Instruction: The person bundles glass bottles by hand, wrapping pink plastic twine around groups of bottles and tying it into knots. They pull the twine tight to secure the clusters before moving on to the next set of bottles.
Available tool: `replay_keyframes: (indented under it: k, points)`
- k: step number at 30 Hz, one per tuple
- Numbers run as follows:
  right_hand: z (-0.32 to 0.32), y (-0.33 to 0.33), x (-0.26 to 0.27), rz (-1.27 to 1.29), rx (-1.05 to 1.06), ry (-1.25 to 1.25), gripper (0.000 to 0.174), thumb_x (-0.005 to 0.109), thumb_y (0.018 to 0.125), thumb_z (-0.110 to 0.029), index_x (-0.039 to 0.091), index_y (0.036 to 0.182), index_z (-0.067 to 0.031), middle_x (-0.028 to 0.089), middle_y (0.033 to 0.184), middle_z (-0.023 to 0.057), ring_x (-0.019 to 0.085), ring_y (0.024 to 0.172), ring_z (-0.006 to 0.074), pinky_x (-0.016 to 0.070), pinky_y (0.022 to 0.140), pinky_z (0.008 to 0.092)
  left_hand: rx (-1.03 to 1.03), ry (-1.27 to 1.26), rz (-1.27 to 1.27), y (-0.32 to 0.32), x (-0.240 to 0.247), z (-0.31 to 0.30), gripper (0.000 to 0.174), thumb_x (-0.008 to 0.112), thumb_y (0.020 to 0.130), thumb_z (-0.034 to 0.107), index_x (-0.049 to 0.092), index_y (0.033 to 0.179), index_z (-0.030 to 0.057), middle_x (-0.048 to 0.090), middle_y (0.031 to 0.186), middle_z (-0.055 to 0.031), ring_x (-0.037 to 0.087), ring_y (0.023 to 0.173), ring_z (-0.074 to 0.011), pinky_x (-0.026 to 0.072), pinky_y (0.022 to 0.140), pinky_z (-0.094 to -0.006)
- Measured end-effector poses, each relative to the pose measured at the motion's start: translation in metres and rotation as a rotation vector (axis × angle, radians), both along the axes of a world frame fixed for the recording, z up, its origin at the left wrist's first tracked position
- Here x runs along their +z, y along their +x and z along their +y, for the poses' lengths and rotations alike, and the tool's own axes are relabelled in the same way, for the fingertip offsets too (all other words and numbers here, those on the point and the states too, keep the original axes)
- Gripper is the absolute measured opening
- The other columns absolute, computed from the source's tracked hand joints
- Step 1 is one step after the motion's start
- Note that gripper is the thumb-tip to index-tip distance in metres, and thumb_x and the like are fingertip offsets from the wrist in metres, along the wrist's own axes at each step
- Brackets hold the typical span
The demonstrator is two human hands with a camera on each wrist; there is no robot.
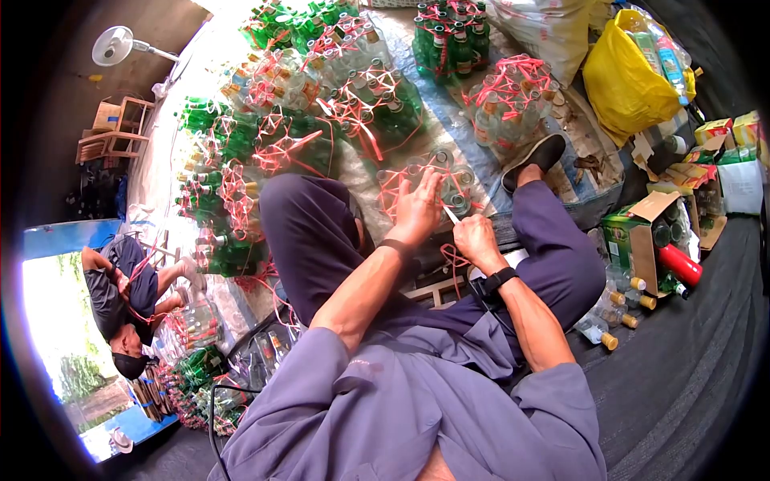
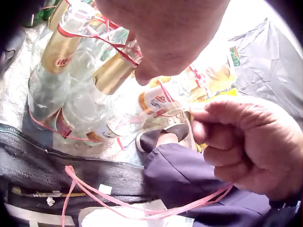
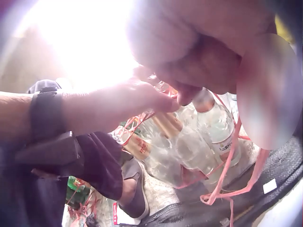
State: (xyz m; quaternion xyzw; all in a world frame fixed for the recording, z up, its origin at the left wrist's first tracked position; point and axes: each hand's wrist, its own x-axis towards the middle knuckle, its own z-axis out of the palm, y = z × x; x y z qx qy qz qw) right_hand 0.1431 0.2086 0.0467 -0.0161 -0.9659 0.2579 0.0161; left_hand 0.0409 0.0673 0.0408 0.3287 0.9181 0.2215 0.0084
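A bundle of clear glass bottles (image 2: 83, 101), some with gold neck labels, stands upright before the seated person. Red plastic string (image 2: 90, 36) runs round their necks, and another length circles them lower down. My left hand (image 1: 419, 212) lies over the bottle tops with fingers extended, fingertips right at the necks. Just to its right, my right hand (image 1: 477, 239) pinches a length of pink plastic string (image 2: 177, 108) between thumb and curled forefinger, drawn out from the bundle. A loose pink loop (image 2: 142, 210) hangs below this hand.
Several tied bundles of green bottles (image 1: 453, 48) and clear bottles (image 1: 513, 104) stand beyond. At right are a yellow bag (image 1: 622, 88), an open carton (image 1: 634, 236) and loose bottles (image 1: 597, 330) on dark sheeting. Another person (image 1: 132, 289) sits at left.
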Motion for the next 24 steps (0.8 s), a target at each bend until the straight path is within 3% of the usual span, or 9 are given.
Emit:
replay_keyframes:
  k: [4,9,16,18,24]
  points:
    - [0.001,-0.001,-0.001,-0.046,0.092,0.072,0.029,0.054,0.086,-0.014,0.070,0.069,0.0026,0.065,0.067,0.0213,0.067,0.062,0.0353,0.0551,0.062,0.0453,0.028,0.050,0.017,-0.001,-0.008,-0.001,0.066,0.071,0.071,0.005,0.049,0.133,0.0088,0.056,0.140,-0.0175,0.058,0.124,-0.0294,0.0399,0.103,-0.0523]
    - [-0.003,0.003,-0.007,-0.069,-0.043,-0.071,0.029,0.055,0.088,-0.015,0.068,0.070,0.0029,0.065,0.067,0.0218,0.066,0.061,0.0373,0.0547,0.061,0.0458,0.034,0.048,0.032,-0.001,-0.008,-0.001,0.063,0.071,0.072,0.005,0.051,0.131,0.0088,0.057,0.140,-0.0165,0.058,0.125,-0.0288,0.0412,0.102,-0.0527]
    - [0.003,0.000,0.011,-0.053,-0.020,-0.082,0.026,0.056,0.088,-0.015,0.064,0.071,0.0027,0.063,0.065,0.0209,0.066,0.063,0.0379,0.0549,0.062,0.0456,0.026,0.049,0.003,-0.001,-0.002,0.001,0.063,0.070,0.072,0.004,0.050,0.132,0.0095,0.056,0.140,-0.0174,0.060,0.121,-0.0303,0.0398,0.103,-0.0536]
    - [0.008,-0.003,0.014,-0.174,-0.035,-0.120,0.026,0.058,0.089,-0.019,0.071,0.080,0.0017,0.066,0.076,0.0270,0.068,0.075,0.0439,0.0571,0.071,0.0504,0.031,0.054,-0.002,0.000,-0.005,0.001,0.063,0.071,0.072,0.004,0.050,0.132,0.0096,0.056,0.140,-0.0176,0.060,0.121,-0.0305,0.0394,0.103,-0.0534]
    - [0.021,-0.009,0.028,-0.184,0.054,-0.108,0.024,0.060,0.088,-0.018,0.069,0.074,-0.0002,0.065,0.073,0.0267,0.067,0.072,0.0446,0.0567,0.068,0.0509,0.038,0.057,0.019,-0.001,-0.011,0.001,0.064,0.072,0.071,0.004,0.050,0.131,0.0098,0.056,0.140,-0.0182,0.060,0.121,-0.0309,0.0395,0.103,-0.0528]
